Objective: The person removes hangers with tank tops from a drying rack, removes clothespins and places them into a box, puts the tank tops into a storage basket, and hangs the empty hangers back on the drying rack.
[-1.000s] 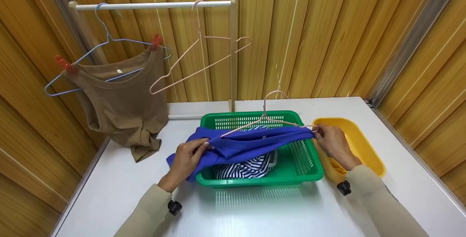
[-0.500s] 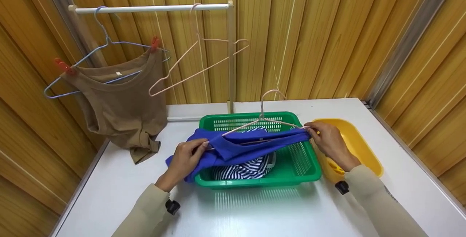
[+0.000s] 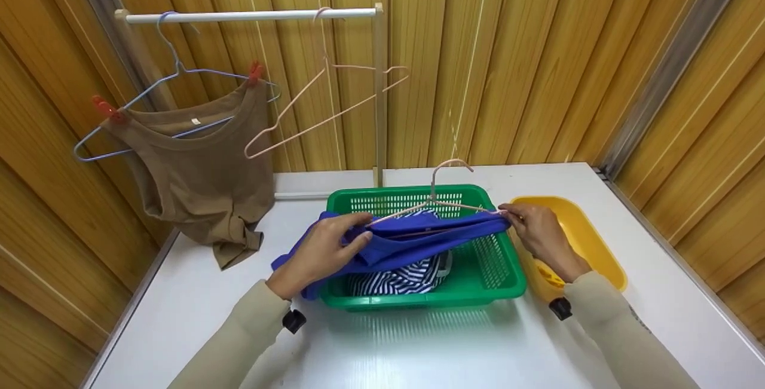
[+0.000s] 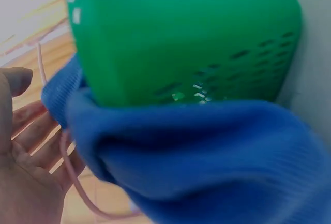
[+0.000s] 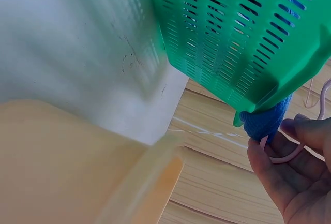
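Note:
A blue garment (image 3: 412, 251) lies stretched across the green basket (image 3: 484, 289), with a pink wire hanger (image 3: 401, 214) inside its neck opening. My left hand (image 3: 326, 251) is over the garment's left part, thumb apart from the fingers. In the left wrist view those fingers (image 4: 39, 138) are extended behind the blue cloth and the hanger's end (image 4: 77, 185). At the other side, my right hand (image 3: 541, 236) pinches the hanger's right end together with the cloth. The right wrist view has thumb and fingers around the hanger's curved tip (image 5: 289, 157) and the blue edge (image 5: 266, 123).
Striped cloth (image 3: 394, 280) lies in the basket. A yellow tray (image 3: 588, 233) with small yellow pieces (image 3: 550, 275) stands to the right. On the rack (image 3: 257, 15) hang a brown top (image 3: 197, 162), held by red clothespins (image 3: 255, 71) on a blue hanger, and a bare pink hanger (image 3: 323, 123).
My left hand has let go of the cloth and moved right and slightly up along the garment. The hanger's hook has turned and dipped slightly. The right hand has shifted a little left.

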`<state>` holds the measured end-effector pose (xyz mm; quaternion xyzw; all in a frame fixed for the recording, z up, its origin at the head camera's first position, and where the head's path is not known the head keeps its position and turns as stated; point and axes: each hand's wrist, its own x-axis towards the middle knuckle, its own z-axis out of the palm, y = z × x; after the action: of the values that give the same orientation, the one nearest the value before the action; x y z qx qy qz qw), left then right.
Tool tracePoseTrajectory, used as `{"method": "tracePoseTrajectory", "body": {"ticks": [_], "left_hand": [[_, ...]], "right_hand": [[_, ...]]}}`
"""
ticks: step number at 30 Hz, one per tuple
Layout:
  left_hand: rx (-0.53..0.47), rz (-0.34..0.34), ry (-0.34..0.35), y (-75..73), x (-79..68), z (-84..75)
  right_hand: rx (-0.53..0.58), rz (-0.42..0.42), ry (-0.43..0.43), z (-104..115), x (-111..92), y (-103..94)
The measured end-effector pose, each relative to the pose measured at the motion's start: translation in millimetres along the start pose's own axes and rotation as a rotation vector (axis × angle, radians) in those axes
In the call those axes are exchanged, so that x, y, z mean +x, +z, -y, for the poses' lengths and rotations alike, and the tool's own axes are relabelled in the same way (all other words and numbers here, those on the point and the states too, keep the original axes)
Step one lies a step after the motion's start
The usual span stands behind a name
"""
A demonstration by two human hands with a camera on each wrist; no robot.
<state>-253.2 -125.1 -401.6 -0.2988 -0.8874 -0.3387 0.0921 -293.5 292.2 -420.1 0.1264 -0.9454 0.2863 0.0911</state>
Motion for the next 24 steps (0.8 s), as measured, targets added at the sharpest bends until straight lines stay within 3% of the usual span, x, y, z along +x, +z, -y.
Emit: {"method": "tracePoseTrajectory", "body": {"ticks": [5, 9, 16, 24], "left_hand": [[0.050, 0.057, 0.037, -1.2, 11.9, -7.9], [0.068, 0.061, 0.041, -2.8, 15.7, -6.0], [0.096, 0.023, 0.055, -4.9, 9.8, 5.1], [0.103, 0.022, 0.019, -4.7, 0.4, 10.2]], "right_hand": [[-0.008, -0.017, -0.017, -1, 0, 0.9], [-0.011, -0.029, -0.024, -2, -1, 0.0], [-0.048, -0.016, -0.021, -2, -1, 0.5], [-0.139, -0.018, -0.037, 0, -1, -0.2]]}}
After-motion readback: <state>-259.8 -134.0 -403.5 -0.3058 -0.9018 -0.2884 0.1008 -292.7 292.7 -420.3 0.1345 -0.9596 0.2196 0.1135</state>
